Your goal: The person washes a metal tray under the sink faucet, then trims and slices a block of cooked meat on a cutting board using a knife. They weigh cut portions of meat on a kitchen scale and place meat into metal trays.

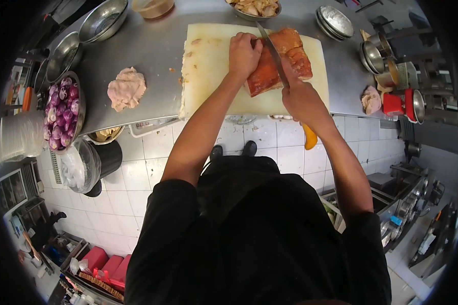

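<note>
Hands are working at 12 to 1 o'clock: the right hand [306, 104] is gripping a knife [278, 60] across a browned slab of meat [263, 77]; the left hand [244, 55] is curling against the slab's edge, its grasp not showing clearly. At 1 o'clock, the slab is lying on a cutting board [208, 66] on the counter [158, 46]. Cutting is seemingly just beginning: the meat is looking mostly whole, a seam showing on the blade's 3 o'clock side. No writing is showing legibly.

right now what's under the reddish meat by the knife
The reddish meat lies on a white cutting board, which shows around it and rests on the metal table. The patch of board directly beneath is covered, so I can't tell what's there.
</note>
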Tool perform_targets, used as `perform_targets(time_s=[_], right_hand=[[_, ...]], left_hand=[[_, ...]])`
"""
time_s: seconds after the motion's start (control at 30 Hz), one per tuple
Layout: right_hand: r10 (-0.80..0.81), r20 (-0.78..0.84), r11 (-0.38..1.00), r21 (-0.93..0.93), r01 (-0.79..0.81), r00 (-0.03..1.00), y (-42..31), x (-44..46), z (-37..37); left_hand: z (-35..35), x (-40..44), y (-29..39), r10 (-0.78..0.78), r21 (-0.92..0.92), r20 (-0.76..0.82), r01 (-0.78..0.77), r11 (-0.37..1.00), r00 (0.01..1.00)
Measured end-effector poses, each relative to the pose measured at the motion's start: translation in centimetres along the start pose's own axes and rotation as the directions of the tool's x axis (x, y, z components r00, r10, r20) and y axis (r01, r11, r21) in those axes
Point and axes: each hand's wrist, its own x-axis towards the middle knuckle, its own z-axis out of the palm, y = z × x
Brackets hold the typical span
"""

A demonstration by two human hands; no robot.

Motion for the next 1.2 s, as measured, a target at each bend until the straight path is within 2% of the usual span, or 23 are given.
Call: perform_targets(time_s=[0.13, 0.2, 0.23, 0.3, 0.33, 0.4, 0.53, 0.6, 0.67, 0.73, 0.97, 1.07, 1.13, 1.2], right_hand=[[0.034, 0.035, 0.999, 0.024, -0.035, 0.999, -0.5, -1.1, -1.1], [0.126, 0.164, 0.992, -0.026, -0.124, 0.978, -1.4, -2.9, -2.2], [0.130, 0.166, 0.991, -0.032, -0.126, 0.978, -2.0, -2.9, -2.9], [0.219, 0.282, 0.969, 0.049, -0.242, 0.934, -3.2, -2.8, -3.6], [0.220, 0.282, 0.969, 0.049, -0.243, 0.934, -2.4, -1.7, -2.7], [-0.001, 0.062, 1.000, 0.018, 0.000, 0.998, -0.9, 0.7, -0.6], [0.076, 0.123, 0.994, 0.072, -0.085, 0.990, -1.7, -1.6, -2.2], [0.201, 0.229, 0.977, 0.021, -0.211, 0.953, -2.4, -4.2, -2.8], [0.200, 0.240, 0.979, -0.006, -0.204, 0.950, -1.4, -3.7, -2.0], [0.032, 0.097, 0.999, -0.020, -0.031, 0.995, 0.3, -2.1, -0.2], [-0.006, -0.024, 1.000, -0.017, 0.006, 1.000, 1.6, 0.9, 2.7], [0.013, 0.029, 1.000, 0.023, -0.014, 0.999, 0.3, -0.5, 1.1], [0.134, 0.150, 0.983, 0.108, -0.151, 0.980, -0.9, -2.3, 0.4], [0.095, 0.113, 0.992, 0.073, -0.103, 0.989, 0.1, -3.7, 1.2]], left_hand=[[-0.1, -0.4, 0.1, 0.047, 0.028, -0.019, -0.047, 0.999, 0.999], [0.0, -0.2, 0.1, 0.038, 0.023, -0.018, -0.037, 0.999, 0.999], [0.1, -0.2, 0.1, 0.033, 0.017, -0.019, -0.033, 0.999, 0.999], [0.0, -0.2, 0.0, 0.033, 0.024, -0.011, -0.033, 0.999, 0.999], [0.0, -0.1, -0.1, 0.033, 0.023, -0.010, -0.033, 0.999, 0.999], [0.1, -0.1, -0.1, 0.028, 0.022, -0.011, -0.028, 0.999, 1.000], [0.0, 0.3, 0.1, 0.060, 0.035, -0.024, -0.059, 0.998, 0.998], [0.0, -0.2, 0.1, 0.027, 0.036, -0.014, -0.026, 0.999, 1.000], [0.1, -0.1, 0.0, 0.006, 0.014, -0.003, -0.006, 1.000, 1.000], [0.0, -0.1, -0.1, -0.007, -0.004, 0.004, 0.007, 1.000, 1.000], [-0.2, 0.6, -0.4, -0.005, 0.005, 0.028, 0.005, 1.000, 1.000], [-0.3, -0.5, 0.3, -0.008, 0.035, 0.048, 0.007, 0.999, 0.999], [-0.9, -1.6, 0.8, -0.029, 0.057, 0.061, 0.026, 0.998, 0.998], [-1.2, -3.3, 1.7, -0.065, 0.019, 0.062, 0.064, 0.998, 0.996]])
